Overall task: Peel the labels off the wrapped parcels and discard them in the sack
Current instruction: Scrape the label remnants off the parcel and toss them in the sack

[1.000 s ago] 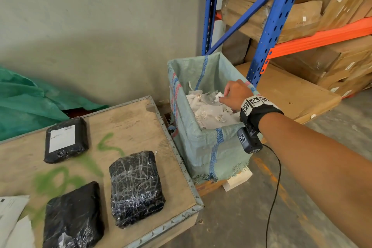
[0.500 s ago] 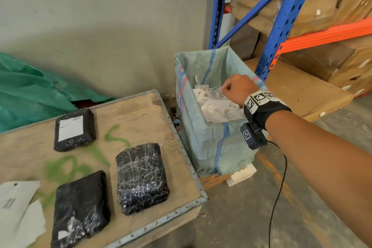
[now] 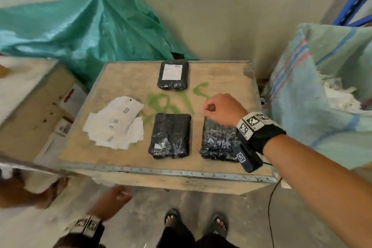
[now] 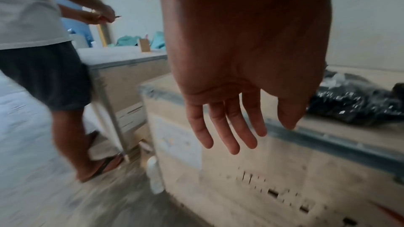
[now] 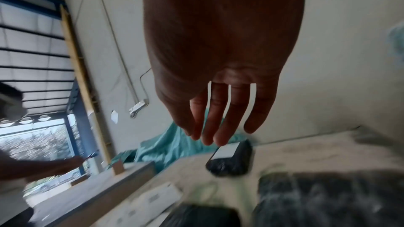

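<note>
Right hand (image 3: 222, 109): back from the sack (image 3: 314, 90) it reached into a second ago, now over the counter (image 3: 124, 78) above the near-right parcel (image 3: 218, 141); fingers (image 5: 220, 123) loose and apart, holding nothing
Left hand (image 4: 240, 78): low beside the counter front, fingers straight, empty
Meaning: one label looks dropped in the sack
Remaining: labelled parcel (image 3: 173, 74) at the far edge still wears its white label (image 3: 172, 72)
Middle parcel (image 3: 170, 136): label scraps left
Loose paper sheets (image 3: 117, 121): left of the parcels
</note>
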The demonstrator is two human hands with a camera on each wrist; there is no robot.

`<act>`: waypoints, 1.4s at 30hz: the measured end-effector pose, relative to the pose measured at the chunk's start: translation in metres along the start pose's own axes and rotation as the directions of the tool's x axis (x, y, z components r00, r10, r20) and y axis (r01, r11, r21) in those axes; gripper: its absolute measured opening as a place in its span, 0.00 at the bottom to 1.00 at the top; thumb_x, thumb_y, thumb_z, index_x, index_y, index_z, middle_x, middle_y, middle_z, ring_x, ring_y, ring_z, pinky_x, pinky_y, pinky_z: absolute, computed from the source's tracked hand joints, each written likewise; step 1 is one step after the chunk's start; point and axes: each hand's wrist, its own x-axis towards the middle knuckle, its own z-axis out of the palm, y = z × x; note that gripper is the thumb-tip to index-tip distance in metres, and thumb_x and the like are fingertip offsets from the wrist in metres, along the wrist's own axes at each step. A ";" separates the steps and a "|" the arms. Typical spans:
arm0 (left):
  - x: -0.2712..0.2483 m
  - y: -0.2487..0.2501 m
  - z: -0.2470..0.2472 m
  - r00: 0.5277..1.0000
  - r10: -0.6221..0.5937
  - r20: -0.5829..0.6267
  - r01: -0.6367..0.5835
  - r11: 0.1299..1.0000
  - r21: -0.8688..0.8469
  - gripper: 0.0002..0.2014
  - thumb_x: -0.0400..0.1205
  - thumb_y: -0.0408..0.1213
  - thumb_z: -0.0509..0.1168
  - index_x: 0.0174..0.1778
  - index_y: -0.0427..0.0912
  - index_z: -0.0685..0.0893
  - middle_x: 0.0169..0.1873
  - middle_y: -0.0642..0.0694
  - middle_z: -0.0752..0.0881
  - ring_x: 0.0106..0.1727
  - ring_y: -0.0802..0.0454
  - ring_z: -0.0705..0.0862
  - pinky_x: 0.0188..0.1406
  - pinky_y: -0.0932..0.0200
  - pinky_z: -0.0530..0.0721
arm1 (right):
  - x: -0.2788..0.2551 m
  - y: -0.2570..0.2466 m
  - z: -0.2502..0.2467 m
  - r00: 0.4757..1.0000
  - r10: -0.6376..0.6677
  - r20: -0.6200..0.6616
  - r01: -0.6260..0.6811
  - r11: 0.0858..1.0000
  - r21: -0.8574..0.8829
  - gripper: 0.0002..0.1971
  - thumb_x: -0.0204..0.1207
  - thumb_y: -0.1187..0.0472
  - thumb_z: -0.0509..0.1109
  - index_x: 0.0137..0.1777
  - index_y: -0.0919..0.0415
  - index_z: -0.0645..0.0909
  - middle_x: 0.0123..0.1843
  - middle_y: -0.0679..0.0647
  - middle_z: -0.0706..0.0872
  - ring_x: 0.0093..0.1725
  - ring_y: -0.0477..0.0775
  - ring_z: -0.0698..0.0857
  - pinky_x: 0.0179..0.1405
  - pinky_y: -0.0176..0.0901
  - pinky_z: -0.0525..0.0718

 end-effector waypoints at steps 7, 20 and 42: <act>0.013 0.102 -0.077 0.944 0.256 -0.208 -0.258 0.966 0.020 0.22 0.78 0.46 0.77 0.67 0.48 0.83 0.59 0.47 0.87 0.61 0.51 0.84 0.63 0.54 0.80 | 0.031 -0.072 0.118 0.963 -0.117 0.244 0.110 0.993 0.039 0.05 0.77 0.57 0.74 0.50 0.49 0.90 0.41 0.42 0.88 0.41 0.42 0.86 0.46 0.42 0.85; 0.098 0.131 -0.070 0.838 0.527 -0.142 -0.493 0.842 0.218 0.52 0.69 0.62 0.77 0.86 0.49 0.60 0.83 0.50 0.64 0.82 0.45 0.62 0.75 0.38 0.73 | 0.054 -0.060 0.224 0.981 -0.154 0.122 0.167 0.980 -0.106 0.13 0.78 0.50 0.71 0.62 0.47 0.85 0.53 0.45 0.86 0.53 0.52 0.81 0.55 0.57 0.82; 0.119 0.127 -0.070 0.862 0.505 0.033 -0.489 0.814 0.312 0.57 0.73 0.68 0.70 0.89 0.56 0.40 0.87 0.63 0.41 0.88 0.44 0.46 0.80 0.31 0.62 | 0.051 -0.054 0.241 0.934 -0.356 -0.035 0.334 0.903 -0.272 0.06 0.77 0.56 0.74 0.51 0.54 0.90 0.45 0.49 0.87 0.42 0.55 0.82 0.37 0.50 0.79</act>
